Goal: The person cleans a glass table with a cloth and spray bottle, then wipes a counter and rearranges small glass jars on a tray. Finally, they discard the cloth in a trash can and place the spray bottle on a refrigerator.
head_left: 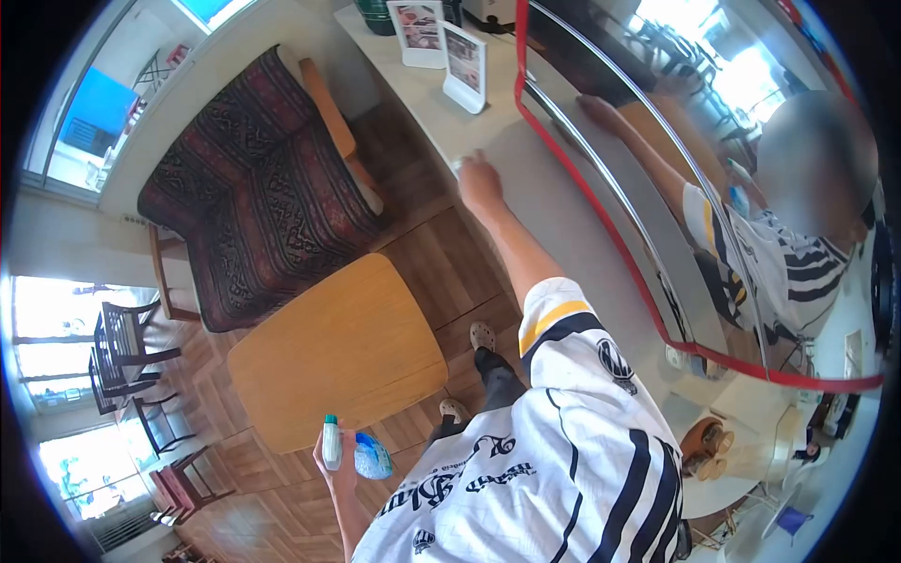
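Note:
My left hand (342, 474), low in front of my shirt, is wrapped round a spray bottle (374, 458) with a white head, a green nozzle tip and a blue-and-white body. My right arm reaches out over a pale counter (563, 220). At the counter's edge, my right hand (481, 186) is closed, with a small white bit showing beside its fingers; what it is I cannot make out. Two white-framed picture stands, one nearer (465, 70) and one behind (417, 33), stand on the counter beyond that hand.
A glass display case (648, 169) with red edging rises along the counter and reflects me. A wooden table (338, 352) stands to my left, near a patterned sofa (263, 188). Dark chairs (131, 333) stand by the windows. A brown container (704, 446) sits behind the counter.

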The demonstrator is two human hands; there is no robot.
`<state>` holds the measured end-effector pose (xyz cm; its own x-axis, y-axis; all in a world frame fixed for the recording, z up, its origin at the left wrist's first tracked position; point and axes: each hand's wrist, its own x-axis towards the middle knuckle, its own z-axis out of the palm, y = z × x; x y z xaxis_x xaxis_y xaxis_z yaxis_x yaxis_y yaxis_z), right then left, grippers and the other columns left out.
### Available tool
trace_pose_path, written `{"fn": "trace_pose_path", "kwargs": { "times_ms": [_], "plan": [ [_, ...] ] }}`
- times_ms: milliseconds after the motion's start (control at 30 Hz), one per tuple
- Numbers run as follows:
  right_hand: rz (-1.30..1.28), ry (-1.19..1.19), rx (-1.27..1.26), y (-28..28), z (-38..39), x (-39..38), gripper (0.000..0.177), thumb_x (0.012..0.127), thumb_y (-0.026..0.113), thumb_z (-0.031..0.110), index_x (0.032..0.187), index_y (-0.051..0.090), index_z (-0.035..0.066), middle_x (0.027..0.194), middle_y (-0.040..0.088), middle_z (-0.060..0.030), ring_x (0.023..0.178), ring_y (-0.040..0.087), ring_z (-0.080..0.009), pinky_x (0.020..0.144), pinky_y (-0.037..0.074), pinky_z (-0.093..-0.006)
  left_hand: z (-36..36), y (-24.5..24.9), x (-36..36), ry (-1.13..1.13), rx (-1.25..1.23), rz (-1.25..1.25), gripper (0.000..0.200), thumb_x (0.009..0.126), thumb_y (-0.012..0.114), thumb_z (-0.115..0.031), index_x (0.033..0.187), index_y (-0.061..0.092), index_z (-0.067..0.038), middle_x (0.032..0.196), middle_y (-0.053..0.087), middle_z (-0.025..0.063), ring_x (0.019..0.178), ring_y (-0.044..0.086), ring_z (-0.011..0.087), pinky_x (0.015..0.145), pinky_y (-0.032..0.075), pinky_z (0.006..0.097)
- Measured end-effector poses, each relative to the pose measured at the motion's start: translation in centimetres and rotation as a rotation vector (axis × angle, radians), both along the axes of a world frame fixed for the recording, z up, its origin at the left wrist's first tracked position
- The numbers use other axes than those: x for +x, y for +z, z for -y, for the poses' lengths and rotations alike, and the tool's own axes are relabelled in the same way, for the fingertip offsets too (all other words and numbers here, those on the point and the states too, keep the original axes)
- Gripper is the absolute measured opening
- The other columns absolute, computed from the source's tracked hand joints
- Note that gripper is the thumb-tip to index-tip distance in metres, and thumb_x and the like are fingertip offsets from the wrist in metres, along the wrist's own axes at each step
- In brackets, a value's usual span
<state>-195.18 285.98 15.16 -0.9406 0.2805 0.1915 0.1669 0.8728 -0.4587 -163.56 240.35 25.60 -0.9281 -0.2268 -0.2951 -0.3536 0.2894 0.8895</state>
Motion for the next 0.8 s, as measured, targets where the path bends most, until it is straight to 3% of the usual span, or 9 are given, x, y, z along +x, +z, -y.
{"fn": "trace_pose_path", "kwargs": {
  "times_ms": [33, 167, 267, 300, 333, 400, 467, 600, 800],
  "plan": [
    [0.079, 0.203, -0.059, 0.4, 0.7, -1.8, 0.012, 0.082, 0.058, 0.003, 0.092, 0.063, 0.0, 0.106, 0.057, -0.0234, 0.089, 0.064, -0.0393, 0.079, 0.054, -0.0473, -0.4, 0.5, -0.2, 0.026, 0.018, -0.006, 0.033, 0.081, 0.078, -0.014, 0.108, 0.066, 0.002, 0.081, 0.063, 0.0008, 0.068, 0.057, 0.0074, 0.059, 0.048, 0.0225],
    [-0.171, -0.102, -0.099, 2.2, -0.7, -2.3, 0.013, 0.081, 0.06, 0.006, 0.093, 0.063, 0.003, 0.1, 0.062, -0.0238, 0.084, 0.065, -0.041, 0.079, 0.054, -0.0487, -1.0, 1.0, -1.1, 0.076, 0.072, -0.021, 0.035, 0.081, 0.078, -0.014, 0.11, 0.065, 0.001, 0.083, 0.064, 0.0012, 0.069, 0.058, 0.0083, 0.06, 0.05, 0.0238],
    [-0.095, -0.121, 0.035, -1.6, -0.7, 2.3, 0.007, 0.082, 0.059, 0.007, 0.086, 0.064, 0.004, 0.089, 0.066, -0.0223, 0.079, 0.065, -0.0386, 0.072, 0.054, -0.0453, 0.0, -0.6, -1.2, 0.019, 0.081, 0.029, 0.036, 0.081, 0.077, -0.013, 0.111, 0.065, 0.002, 0.084, 0.064, 0.0016, 0.07, 0.06, 0.0091, 0.061, 0.051, 0.0252],
    [-0.022, 0.089, -0.203, -0.9, 0.4, 5.4, 0.007, 0.083, 0.06, 0.01, 0.083, 0.065, 0.005, 0.084, 0.066, -0.0211, 0.076, 0.065, -0.0366, 0.068, 0.053, -0.0435, 0.3, -1.0, -1.5, 0.079, 0.301, 0.109, 0.034, 0.081, 0.078, -0.013, 0.11, 0.066, 0.001, 0.085, 0.064, 0.001, 0.072, 0.06, 0.0088, 0.062, 0.051, 0.0245],
    [0.04, 0.304, -0.437, 0.5, 2.4, 9.1, 0.01, 0.084, 0.06, 0.012, 0.08, 0.066, 0.005, 0.079, 0.066, -0.0198, 0.072, 0.064, -0.0346, 0.063, 0.052, -0.0417, 0.1, -0.6, -1.3, -0.11, 0.019, 0.04, 0.031, 0.082, 0.077, -0.015, 0.107, 0.067, 0.0, 0.084, 0.064, 0.0013, 0.071, 0.059, 0.0084, 0.062, 0.05, 0.025],
    [0.327, 0.378, -0.93, 5.5, 7.1, 18.6, 0.025, 0.092, 0.061, 0.027, 0.083, 0.068, 0.005, 0.068, 0.064, -0.0078, 0.062, 0.061, -0.0147, 0.054, 0.047, -0.0321, 0.3, -1.0, -1.9, -0.276, -0.087, -0.007, 0.027, 0.084, 0.076, -0.018, 0.102, 0.068, 0.0, 0.082, 0.063, 0.0017, 0.069, 0.058, 0.0087, 0.062, 0.049, 0.0255],
    [0.369, 0.387, -1.322, 4.3, 11.0, 27.9, 0.03, 0.097, 0.057, 0.033, 0.096, 0.066, 0.005, 0.078, 0.066, -0.004, 0.068, 0.06, -0.0087, 0.057, 0.048, -0.0252, 1.0, -2.8, -2.2, -0.399, -0.072, -0.086, 0.027, 0.085, 0.075, -0.02, 0.101, 0.067, 0.0, 0.079, 0.063, 0.0022, 0.068, 0.058, 0.0089, 0.062, 0.049, 0.0258],
    [0.124, 0.008, -1.831, 3.3, 18.3, 46.8, 0.035, 0.1, 0.052, 0.036, 0.113, 0.058, 0.004, 0.099, 0.066, -0.0055, 0.074, 0.06, -0.009, 0.06, 0.051, -0.0234, -0.6, -3.9, -1.8, -0.698, 0.0, -0.302, 0.027, 0.084, 0.075, -0.02, 0.1, 0.066, 0.0, 0.074, 0.062, 0.002, 0.066, 0.057, 0.009, 0.062, 0.048, 0.0259],
    [-0.365, -0.772, -1.693, 5.0, 30.5, 70.3, 0.032, 0.1, 0.051, 0.033, 0.115, 0.057, 0.005, 0.097, 0.069, -0.0063, 0.069, 0.056, -0.0065, 0.054, 0.045, -0.0198, -3.3, -2.4, 3.6, -1.396, 0.018, -0.369, 0.028, 0.083, 0.077, -0.018, 0.098, 0.064, 0.0, 0.076, 0.062, 0.0044, 0.067, 0.057, 0.0093, 0.062, 0.049, 0.0273]
  ]
}}
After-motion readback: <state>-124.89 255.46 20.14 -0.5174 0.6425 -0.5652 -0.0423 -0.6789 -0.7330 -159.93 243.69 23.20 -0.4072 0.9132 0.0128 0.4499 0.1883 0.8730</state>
